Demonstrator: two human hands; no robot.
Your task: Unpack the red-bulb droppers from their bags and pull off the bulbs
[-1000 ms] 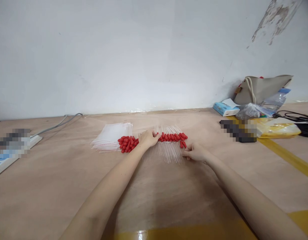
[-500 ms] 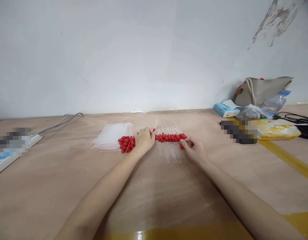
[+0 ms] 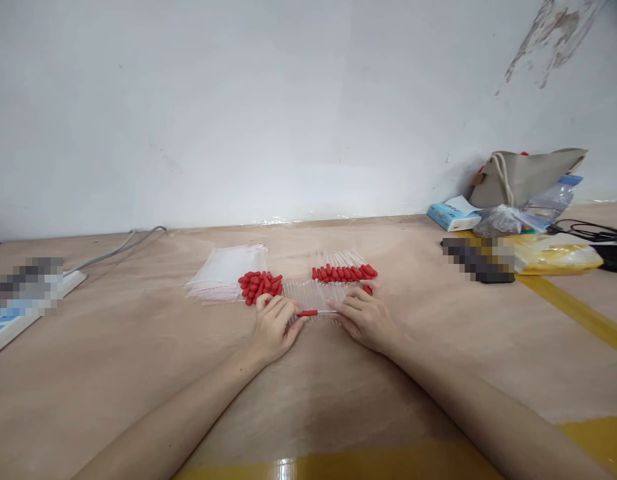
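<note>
A single clear dropper tube with a red bulb (image 3: 313, 312) lies crosswise between my two hands. My left hand (image 3: 273, 327) pinches its red bulb end with curled fingers. My right hand (image 3: 362, 319) grips the clear end, fingers closed round it. Just beyond lies a row of clear tubes with red bulbs (image 3: 344, 273) side by side on the table. A loose heap of red bulbs (image 3: 259, 285) sits to the left, beside a stack of small clear zip bags (image 3: 222, 270).
The wooden table (image 3: 138, 347) has yellow tape lines at the front and right. A power strip (image 3: 23, 300) and grey cable lie far left. At the right back stand a beige bag (image 3: 525, 177), a tissue pack (image 3: 451, 215), plastic bags and black cables.
Both hands drew back from the row of tubes toward me. They now hold one red-bulbed tube between them, in front of the row.
</note>
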